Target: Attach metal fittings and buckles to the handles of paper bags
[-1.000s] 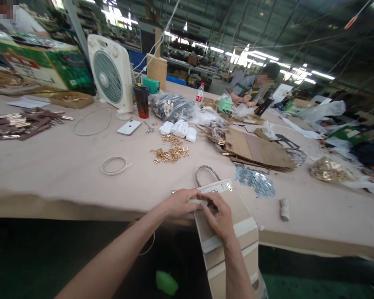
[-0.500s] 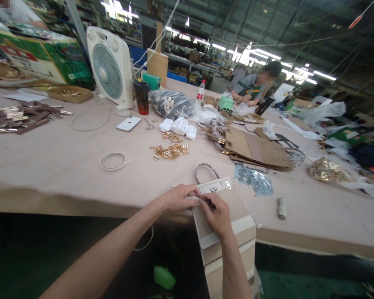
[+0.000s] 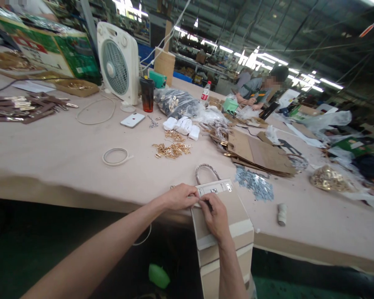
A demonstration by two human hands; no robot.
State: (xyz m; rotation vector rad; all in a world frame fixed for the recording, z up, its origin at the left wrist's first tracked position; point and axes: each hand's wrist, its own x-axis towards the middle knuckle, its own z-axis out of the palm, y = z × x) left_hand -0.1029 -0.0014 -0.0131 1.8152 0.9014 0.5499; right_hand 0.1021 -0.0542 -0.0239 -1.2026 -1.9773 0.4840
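Tan handbag (image 3: 237, 211) juts past the worktop (image 3: 50, 153) edge, its curved handle (image 3: 203, 166) pointing up. Left hand (image 3: 181, 197) and right hand (image 3: 215, 216) both close on its top edge beside a metal plate (image 3: 213, 189); whatever the right fingertips (image 3: 203, 201) pinch is too small to tell. Gold buckles (image 3: 171, 150) and grey metal bits (image 3: 254, 187) lie near.

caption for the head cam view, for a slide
Left hand and right hand hold the metal-fitted top of a beige handbag at the worktable's edge, loose gold fittings beyond.
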